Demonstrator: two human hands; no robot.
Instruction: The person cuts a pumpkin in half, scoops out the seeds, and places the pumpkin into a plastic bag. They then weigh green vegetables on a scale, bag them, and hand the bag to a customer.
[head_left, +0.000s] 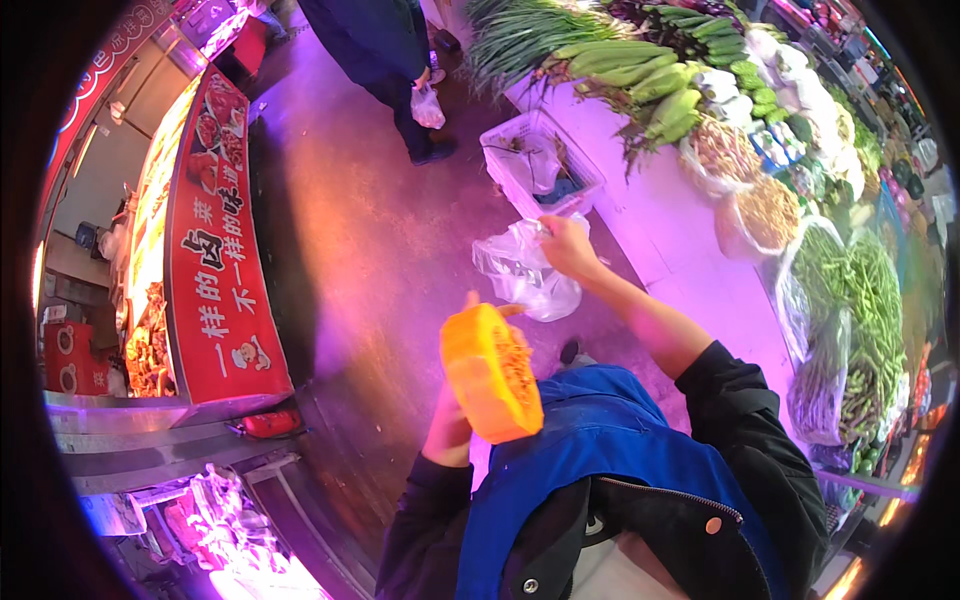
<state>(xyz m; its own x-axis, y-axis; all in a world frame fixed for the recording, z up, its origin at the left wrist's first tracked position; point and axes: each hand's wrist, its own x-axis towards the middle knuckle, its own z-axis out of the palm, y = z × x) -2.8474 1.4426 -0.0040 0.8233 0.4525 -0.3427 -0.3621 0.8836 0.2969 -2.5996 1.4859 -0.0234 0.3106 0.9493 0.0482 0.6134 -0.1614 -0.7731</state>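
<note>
A cut piece of pumpkin (480, 375) with bright orange flesh rests in my left hand (448, 427), its stringy seed cavity turned to the right. My fingertips show past its far edge, while the piece hides most of the palm. Up and to the right, my right hand (566, 244) grips a thin clear plastic bag (551, 292) near its top. The bag hangs loose and crumpled below the fingers, apart from the pumpkin. Whether the bag holds anything cannot be told. My blue apron (600, 405) lies just behind both hands.
A white plastic basket (517, 199) with bags in it stands beyond the bag. On the right, a vegetable stall (622, 165) bears corn (667, 105), leeks (525, 45) and bagged green beans (847, 285). A person (375, 45) carrying a bag stands ahead. A red-fronted food counter (225, 300) runs along the left.
</note>
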